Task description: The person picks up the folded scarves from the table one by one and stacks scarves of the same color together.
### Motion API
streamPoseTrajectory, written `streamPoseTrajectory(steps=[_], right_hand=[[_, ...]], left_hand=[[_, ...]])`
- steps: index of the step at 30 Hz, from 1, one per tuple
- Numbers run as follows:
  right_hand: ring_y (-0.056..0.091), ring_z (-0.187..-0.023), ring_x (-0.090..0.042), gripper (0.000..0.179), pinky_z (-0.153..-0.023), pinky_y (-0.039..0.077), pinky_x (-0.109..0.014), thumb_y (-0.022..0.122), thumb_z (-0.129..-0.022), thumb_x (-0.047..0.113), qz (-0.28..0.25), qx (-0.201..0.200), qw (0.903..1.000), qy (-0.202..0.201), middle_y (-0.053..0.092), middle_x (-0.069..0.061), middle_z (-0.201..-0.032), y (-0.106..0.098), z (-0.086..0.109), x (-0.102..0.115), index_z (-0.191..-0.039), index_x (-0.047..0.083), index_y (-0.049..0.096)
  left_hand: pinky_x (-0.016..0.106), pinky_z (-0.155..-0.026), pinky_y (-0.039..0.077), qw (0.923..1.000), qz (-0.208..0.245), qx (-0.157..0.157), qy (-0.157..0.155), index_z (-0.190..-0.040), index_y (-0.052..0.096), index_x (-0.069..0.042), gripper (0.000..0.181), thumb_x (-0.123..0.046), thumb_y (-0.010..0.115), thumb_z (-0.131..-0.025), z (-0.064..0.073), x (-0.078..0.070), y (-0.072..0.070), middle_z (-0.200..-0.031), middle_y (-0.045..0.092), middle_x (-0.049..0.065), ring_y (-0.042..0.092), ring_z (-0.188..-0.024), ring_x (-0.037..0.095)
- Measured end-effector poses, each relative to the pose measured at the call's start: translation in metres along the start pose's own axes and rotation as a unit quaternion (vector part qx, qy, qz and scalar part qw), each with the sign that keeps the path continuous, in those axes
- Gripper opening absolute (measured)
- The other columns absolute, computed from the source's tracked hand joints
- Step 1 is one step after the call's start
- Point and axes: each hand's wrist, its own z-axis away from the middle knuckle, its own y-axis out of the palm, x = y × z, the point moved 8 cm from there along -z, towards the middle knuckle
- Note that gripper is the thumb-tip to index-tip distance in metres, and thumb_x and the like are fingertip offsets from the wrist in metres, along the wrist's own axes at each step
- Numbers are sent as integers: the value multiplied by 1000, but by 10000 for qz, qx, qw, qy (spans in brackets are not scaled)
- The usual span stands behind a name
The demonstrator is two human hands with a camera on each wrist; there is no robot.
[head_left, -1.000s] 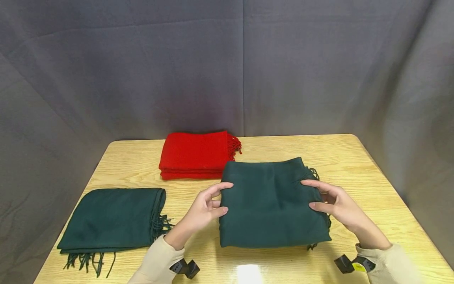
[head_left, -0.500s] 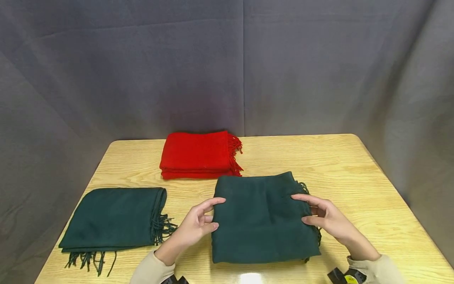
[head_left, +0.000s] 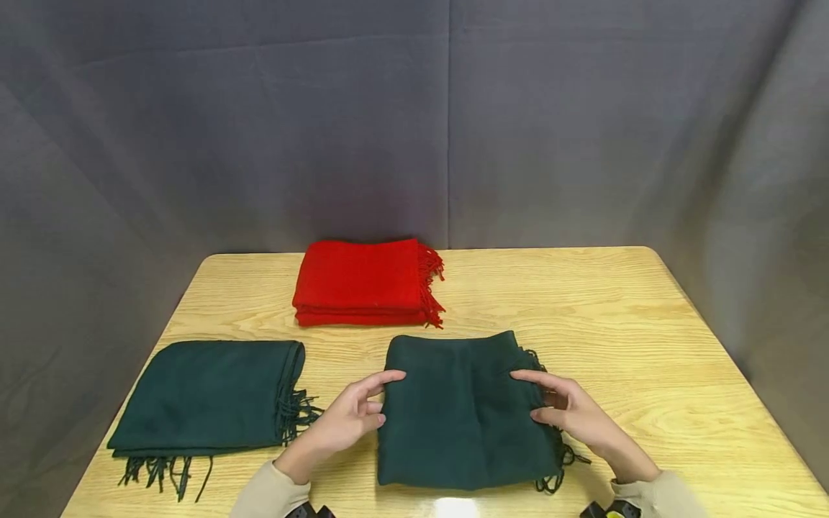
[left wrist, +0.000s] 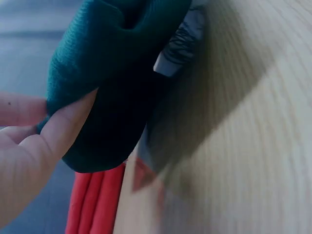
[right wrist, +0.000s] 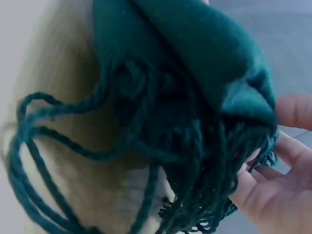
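Left scarf [head_left: 201,396]: dark green, folded flat on the table [head_left: 648,360], fringe at right and near edges. Left hand [head_left: 346,419]: thumb and fingers pinched on left edge of held scarf. Red scarf [head_left: 359,280]: folded, far side of table, fringe right. Held scarf [head_left: 447,417]: dark green, folded, between the hands, raised off the table, nearer than red. Right hand [head_left: 579,414]: thumb and fingers clamped on its fringed right edge.
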Motion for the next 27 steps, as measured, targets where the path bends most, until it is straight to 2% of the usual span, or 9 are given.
streamPoseTrajectory(steps=[3, 6, 9, 11, 13, 16, 18, 22, 27], right_hand=[[20, -49, -19, 49, -52, 38, -25, 52, -84, -8, 1, 17, 10000, -75, 23, -6, -69, 4, -3, -7, -131, -7, 40], [20, -49, -18, 49, -51, 37, -24, 53, -83, -9, 55, -64, 9999, -77, 18, -3, -64, 5, -4, -13, -130, -8, 41], [22, -49, -13, 49, -53, 40, -24, 53, -83, -7, 93, -140, 9998, 131, 37, -6, -79, 5, -2, -20, -131, -6, 41], [25, -50, -9, 50, -53, 41, -25, 54, -84, -5, 108, -172, 9993, 307, 40, -11, -94, 4, -1, -24, -131, -5, 41], [30, -51, -7, 49, -52, 41, -26, 55, -84, -3, 155, -205, 9986, 465, 40, -14, -101, 3, 1, -29, -131, -5, 41], [36, -53, -7, 47, -50, 41, -26, 58, -84, 1, 270, -317, 9971, 634, 39, -9, -84, 0, 2, -35, -129, -5, 43], [38, -53, -7, 46, -49, 41, -27, 60, -84, 3, 299, -417, 9960, 735, 36, -8, -81, -2, 4, -39, -126, -5, 45], [41, -56, -10, 45, -50, 42, -28, 63, -83, 6, 319, -565, 9942, 863, 40, -13, -91, -5, 6, -43, -124, -5, 47], [45, -60, -14, 35, -51, 43, -28, 65, -82, 8, 800, -1010, 9856, 1091, 47, -14, -91, -12, 6, -42, -113, -2, 53]], left_hand=[[24, -72, 48, 9997, -19, -142, -219, -139, 30, 1, 64, 22, 34, -78, 1, 7, -5, -138, 27, 23, 61, -91, 19], [23, -68, 47, 9993, -10, -237, -303, -139, 29, 2, 65, 23, 34, -77, 3, 14, -10, -135, 27, 25, 60, -82, 14], [24, -68, 48, 9991, 7, -267, -343, -139, 28, 3, 63, 21, 36, -79, 5, 19, -14, -134, 29, 25, 61, -81, 13], [26, -71, 50, 9990, 103, -242, -366, -139, 26, 4, 61, 19, 39, -82, 6, 21, -16, -134, 29, 26, 62, -83, 14], [27, -73, 50, 9987, 246, -193, -403, -139, 25, 6, 59, 17, 40, -83, 8, 23, -16, -133, 30, 27, 62, -84, 14], [29, -74, 51, 9977, 384, -195, -529, -138, 25, 7, 57, 12, 43, -85, 11, 27, -17, -132, 31, 28, 62, -84, 15], [32, -73, 51, 9969, 359, -263, -647, -138, 26, 7, 54, 9, 44, -87, 13, 31, -19, -132, 33, 28, 62, -84, 17], [39, -70, 53, 9944, 244, -540, -879, -137, 29, 7, 49, 4, 45, -91, 15, 37, -26, -133, 33, 29, 62, -87, 25], [40, -66, 53, 9906, -445, -880, -945, -134, 36, 7, 46, -2, 50, -90, 18, 38, -34, -132, 37, 28, 59, -88, 25]])
